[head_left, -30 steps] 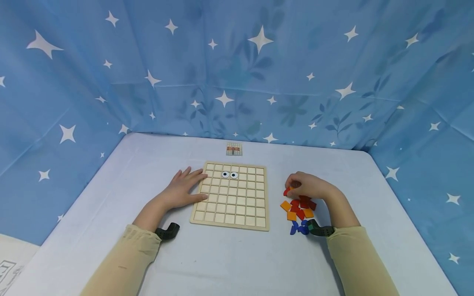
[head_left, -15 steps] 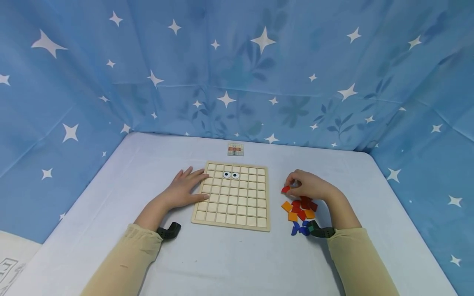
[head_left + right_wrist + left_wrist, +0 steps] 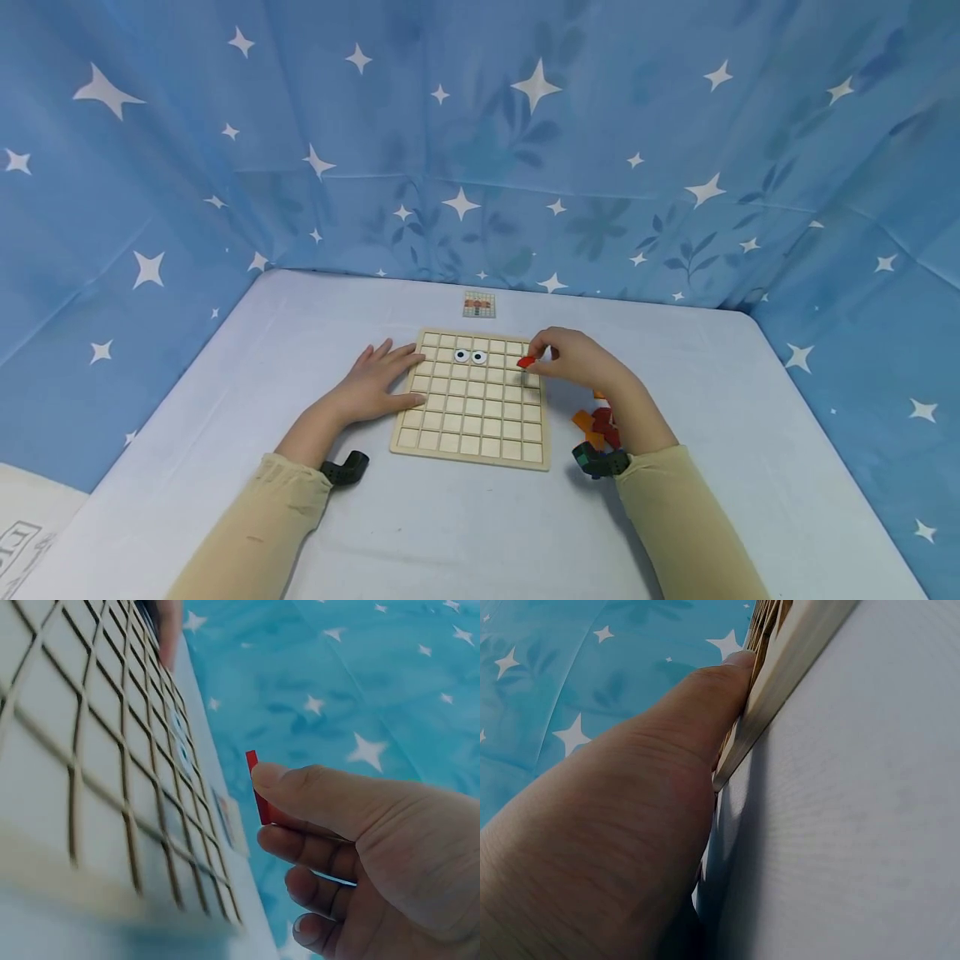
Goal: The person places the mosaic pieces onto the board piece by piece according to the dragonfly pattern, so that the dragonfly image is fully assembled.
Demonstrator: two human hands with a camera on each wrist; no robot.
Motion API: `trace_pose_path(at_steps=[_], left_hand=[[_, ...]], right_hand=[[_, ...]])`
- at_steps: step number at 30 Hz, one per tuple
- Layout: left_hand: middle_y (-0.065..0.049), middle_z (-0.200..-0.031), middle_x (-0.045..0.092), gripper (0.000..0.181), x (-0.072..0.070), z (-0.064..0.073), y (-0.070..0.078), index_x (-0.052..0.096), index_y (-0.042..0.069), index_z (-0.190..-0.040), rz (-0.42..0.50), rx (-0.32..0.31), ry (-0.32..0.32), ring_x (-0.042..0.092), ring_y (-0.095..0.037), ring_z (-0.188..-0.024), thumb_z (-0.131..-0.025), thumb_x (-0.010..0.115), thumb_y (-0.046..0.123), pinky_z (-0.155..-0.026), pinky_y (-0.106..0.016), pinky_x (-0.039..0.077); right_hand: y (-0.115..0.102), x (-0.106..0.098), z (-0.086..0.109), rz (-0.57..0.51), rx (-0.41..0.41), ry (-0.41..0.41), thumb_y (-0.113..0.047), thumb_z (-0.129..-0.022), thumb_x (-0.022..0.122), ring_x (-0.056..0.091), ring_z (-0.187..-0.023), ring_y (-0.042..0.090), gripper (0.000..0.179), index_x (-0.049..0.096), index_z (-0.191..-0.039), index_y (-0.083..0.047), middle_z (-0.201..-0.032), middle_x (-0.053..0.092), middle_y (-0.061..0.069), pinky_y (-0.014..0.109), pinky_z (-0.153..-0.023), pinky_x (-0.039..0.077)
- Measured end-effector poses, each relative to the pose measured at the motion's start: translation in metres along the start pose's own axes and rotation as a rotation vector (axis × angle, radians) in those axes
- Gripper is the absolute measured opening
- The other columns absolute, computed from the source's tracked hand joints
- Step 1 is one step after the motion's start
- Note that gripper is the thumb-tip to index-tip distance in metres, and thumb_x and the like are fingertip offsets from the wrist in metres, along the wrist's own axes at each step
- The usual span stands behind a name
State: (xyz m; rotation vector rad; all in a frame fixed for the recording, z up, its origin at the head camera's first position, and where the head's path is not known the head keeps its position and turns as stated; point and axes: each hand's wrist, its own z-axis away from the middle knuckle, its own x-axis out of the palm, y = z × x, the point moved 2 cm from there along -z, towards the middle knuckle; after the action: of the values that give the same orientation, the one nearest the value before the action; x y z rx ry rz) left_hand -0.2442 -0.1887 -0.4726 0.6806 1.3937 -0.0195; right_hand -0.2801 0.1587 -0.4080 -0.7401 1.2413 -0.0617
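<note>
A wooden grid board [image 3: 468, 400] lies flat on the table, with two round eye pieces [image 3: 470, 357] in its upper rows. My left hand [image 3: 375, 383] rests at the board's left edge, fingers spread and thumb on the rim; the left wrist view shows that thumb [image 3: 705, 705] against the wooden side. Between thumb and forefinger, my right hand [image 3: 573, 357] pinches a thin red tile [image 3: 526, 362] over the board's upper right part. In the right wrist view the red tile [image 3: 257, 787] is seen edge-on, apart from the grid.
A small picture card [image 3: 479, 304] lies behind the board. Orange tiles [image 3: 583, 421] and red tiles [image 3: 602, 419] are piled right of the board, partly hidden under the right forearm. A starry blue curtain [image 3: 480, 142] surrounds the table's back and sides.
My right hand has moved left from the tile pile to above the board, carrying the red tile. The left hand stays at the board's left edge.
</note>
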Motion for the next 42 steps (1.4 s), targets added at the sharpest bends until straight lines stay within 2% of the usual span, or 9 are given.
trace_pose_path(at_steps=[9,13,19,27,42], left_hand=[[-0.003,-0.164,0.026,0.079,0.001,-0.001,0.0,0.037,0.027,-0.154,0.004,-0.005,-0.008,0.007,-0.038,-0.154,-0.088,0.06,0.065,-0.123,-0.059,0.001],[-0.002,-0.164,0.026,0.079,0.0,-0.001,0.0,0.037,0.028,-0.154,-0.003,-0.007,-0.005,0.008,-0.037,-0.154,-0.088,0.06,0.065,-0.123,-0.059,0.001],[-0.002,-0.164,0.026,0.079,0.0,-0.002,0.0,0.037,0.028,-0.154,-0.007,-0.012,-0.006,0.008,-0.037,-0.154,-0.088,0.06,0.066,-0.123,-0.059,0.001],[-0.004,-0.164,0.027,0.078,0.0,-0.002,-0.001,0.038,0.027,-0.153,-0.014,-0.018,-0.006,0.009,-0.038,-0.154,-0.088,0.06,0.065,-0.123,-0.06,0.002],[-0.003,-0.164,0.027,0.077,0.0,-0.003,-0.001,0.038,0.027,-0.153,-0.008,-0.018,-0.005,0.009,-0.039,-0.154,-0.089,0.061,0.063,-0.123,-0.061,0.002]], right_hand=[[-0.029,0.035,-0.036,-0.023,-0.071,-0.007,-0.029,-0.091,0.071,0.053,-0.087,0.018,0.017,0.067,-0.103,-0.018,-0.108,0.06,0.002,0.033,-0.076,0.048],[-0.041,0.048,-0.045,-0.026,-0.098,0.01,-0.03,-0.091,0.072,0.053,-0.088,0.018,0.018,0.068,-0.104,-0.018,-0.108,0.058,0.003,0.034,-0.079,0.049],[-0.05,0.064,-0.05,-0.017,-0.079,0.018,-0.034,-0.09,0.074,0.054,-0.083,0.015,0.02,0.068,-0.104,-0.021,-0.103,0.058,-0.001,0.031,-0.074,0.049],[-0.052,0.073,-0.054,0.009,-0.077,0.043,-0.033,-0.092,0.072,0.051,-0.081,0.016,0.018,0.068,-0.106,-0.023,-0.097,0.056,-0.002,0.032,-0.071,0.045],[-0.052,0.077,-0.055,0.031,-0.032,0.037,-0.036,-0.092,0.071,0.052,-0.081,0.016,0.023,0.066,-0.112,-0.025,-0.099,0.056,-0.003,0.032,-0.072,0.045]])
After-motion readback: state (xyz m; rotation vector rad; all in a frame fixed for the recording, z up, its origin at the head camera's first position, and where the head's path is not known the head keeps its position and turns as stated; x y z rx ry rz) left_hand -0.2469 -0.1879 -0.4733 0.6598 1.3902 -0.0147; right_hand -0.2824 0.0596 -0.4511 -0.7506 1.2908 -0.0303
